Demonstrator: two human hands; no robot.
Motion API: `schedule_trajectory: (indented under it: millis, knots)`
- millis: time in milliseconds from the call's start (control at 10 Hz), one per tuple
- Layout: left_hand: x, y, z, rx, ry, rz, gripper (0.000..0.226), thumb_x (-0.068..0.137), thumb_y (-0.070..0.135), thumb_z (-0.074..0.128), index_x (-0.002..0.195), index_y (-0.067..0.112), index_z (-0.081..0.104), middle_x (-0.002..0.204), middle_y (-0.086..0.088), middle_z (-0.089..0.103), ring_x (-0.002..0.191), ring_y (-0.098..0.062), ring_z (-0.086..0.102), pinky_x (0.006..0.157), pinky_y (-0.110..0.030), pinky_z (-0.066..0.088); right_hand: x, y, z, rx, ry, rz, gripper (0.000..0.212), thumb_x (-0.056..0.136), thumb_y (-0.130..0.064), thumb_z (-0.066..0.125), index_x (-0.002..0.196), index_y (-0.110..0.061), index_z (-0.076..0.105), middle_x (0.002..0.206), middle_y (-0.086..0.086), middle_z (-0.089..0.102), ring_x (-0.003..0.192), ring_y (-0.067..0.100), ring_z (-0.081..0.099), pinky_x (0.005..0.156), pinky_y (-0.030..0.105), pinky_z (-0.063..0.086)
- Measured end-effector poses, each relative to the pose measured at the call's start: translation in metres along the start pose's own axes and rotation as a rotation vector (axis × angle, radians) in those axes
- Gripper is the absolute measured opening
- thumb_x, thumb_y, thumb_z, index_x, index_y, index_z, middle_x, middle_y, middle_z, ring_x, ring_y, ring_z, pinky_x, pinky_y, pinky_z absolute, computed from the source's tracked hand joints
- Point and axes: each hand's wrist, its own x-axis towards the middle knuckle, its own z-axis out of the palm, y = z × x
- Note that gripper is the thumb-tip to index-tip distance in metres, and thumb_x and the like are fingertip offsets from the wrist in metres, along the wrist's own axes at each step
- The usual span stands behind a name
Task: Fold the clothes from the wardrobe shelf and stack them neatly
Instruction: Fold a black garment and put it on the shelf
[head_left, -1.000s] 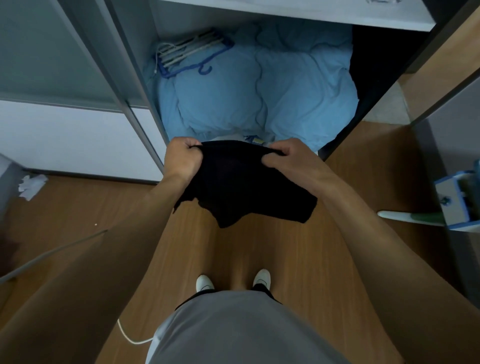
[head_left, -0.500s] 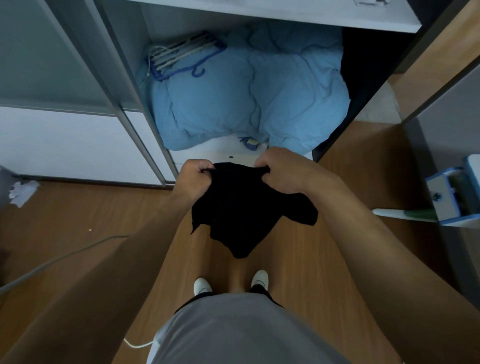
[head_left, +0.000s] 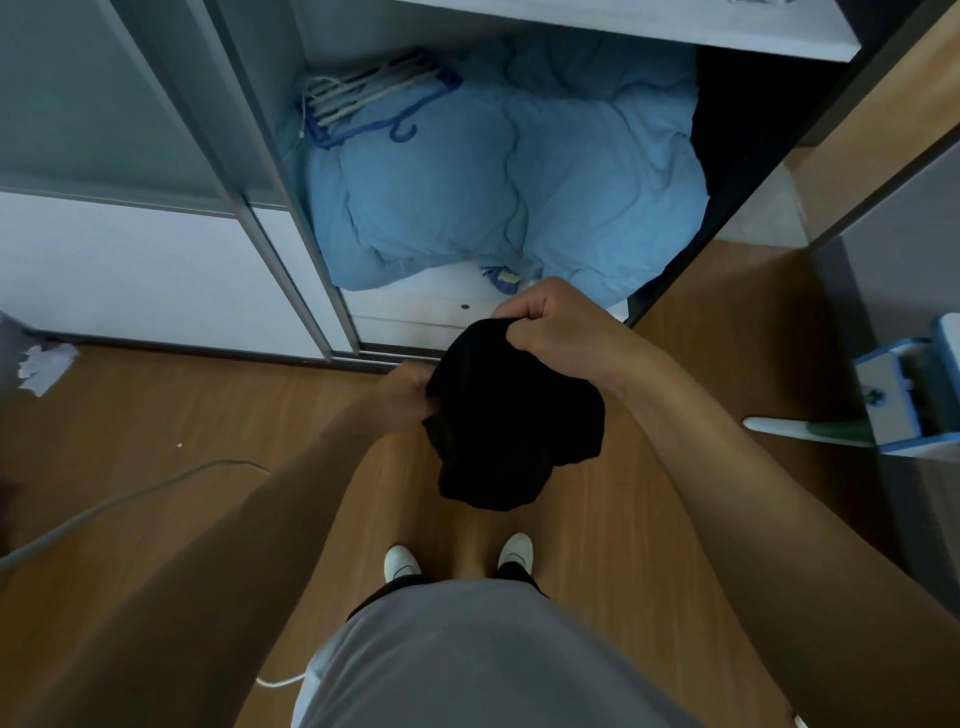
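The black garment (head_left: 511, 415) hangs in mid-air in front of the open wardrobe, above the wooden floor (head_left: 156, 415), bunched into a soft, limp lump with a rounded fold sagging at the bottom. The right hand (head_left: 553, 327) clenches its top edge, fingers curled over a pinch of the dark cloth. The left hand (head_left: 405, 395) grips the side of the bundle lower down, its fingers partly hidden behind the fabric. The cloth looks thin and matte; what kind of garment it is I cannot tell. Below it the person's grey shirt (head_left: 467, 649) fills the foreground, and two white shoes (head_left: 400, 564) stand side by side on the smooth brown boards. Behind the hands, a puffy light-blue quilt (head_left: 519, 182) lies crumpled on the white bottom shelf (head_left: 415, 306) of the wardrobe, and a bundle of white and blue plastic hangers (head_left: 363, 98) rests on its left corner. A frosted sliding door (head_left: 130, 156) with a metal frame stands to the left. On the floor near it lie a scrap of crumpled white paper (head_left: 44, 364) and a grey cable (head_left: 130, 499) curving across the boards. At the right edge sits a blue and white box (head_left: 893, 400).
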Motion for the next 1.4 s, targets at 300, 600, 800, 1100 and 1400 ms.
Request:
schedule_trajectory:
  millis: [300, 600, 800, 1100, 1400]
  knots:
    - [0.001, -0.045, -0.007, 0.113, 0.397, -0.156, 0.027, 0.083, -0.020, 0.055, 0.094, -0.005, 0.074, 0.090, -0.017, 0.070, 0.082, -0.030, 0.062, 0.071, -0.022, 0.046, -0.006, 0.022, -0.011, -0.108, -0.097, 0.171, 0.031, 0.086, -0.004, 0.050, 0.083, -0.014, 0.080, 0.058, -0.016, 0.063, 0.052, -0.003, 0.053, 0.050, 0.014, 0.039]
    - [0.013, -0.039, -0.034, 0.270, 0.470, -0.276, 0.035, 0.076, -0.009, 0.054, 0.092, 0.010, 0.079, 0.104, -0.010, 0.074, 0.098, -0.028, 0.067, 0.092, -0.028, 0.050, -0.001, 0.030, -0.001, -0.458, -0.333, 0.181, 0.026, 0.081, -0.044, 0.075, 0.069, -0.022, 0.068, 0.058, -0.012, 0.060, 0.057, 0.004, 0.058, 0.054, 0.023, 0.041]
    - [0.013, -0.027, -0.043, 0.412, 0.513, -0.268, 0.035, 0.079, 0.000, 0.053, 0.102, 0.011, 0.077, 0.113, -0.009, 0.073, 0.109, -0.030, 0.063, 0.105, -0.036, 0.042, 0.004, 0.027, -0.011, -0.376, -0.292, 0.101, 0.039, 0.093, -0.031, 0.067, 0.063, -0.011, 0.054, 0.054, -0.009, 0.044, 0.042, -0.001, 0.043, 0.043, 0.014, 0.029]
    - [0.025, -0.004, -0.035, 0.484, 0.394, -0.196, 0.046, 0.068, 0.022, 0.037, 0.088, 0.004, 0.075, 0.095, -0.018, 0.073, 0.096, -0.038, 0.063, 0.094, -0.046, 0.048, 0.004, 0.015, -0.013, -0.281, -0.376, 0.036, 0.026, 0.096, -0.036, 0.062, 0.091, -0.011, 0.070, 0.079, -0.003, 0.065, 0.070, 0.004, 0.059, 0.064, 0.020, 0.043]
    - [0.048, 0.005, 0.013, 0.390, 0.252, -0.157, 0.014, 0.092, 0.016, 0.058, 0.081, 0.010, 0.054, 0.093, -0.015, 0.059, 0.082, -0.027, 0.057, 0.072, -0.025, 0.050, 0.009, 0.018, -0.009, -0.222, -0.273, 0.049, 0.041, 0.092, -0.041, 0.067, 0.064, -0.012, 0.056, 0.054, -0.015, 0.050, 0.048, -0.002, 0.047, 0.047, 0.014, 0.032]
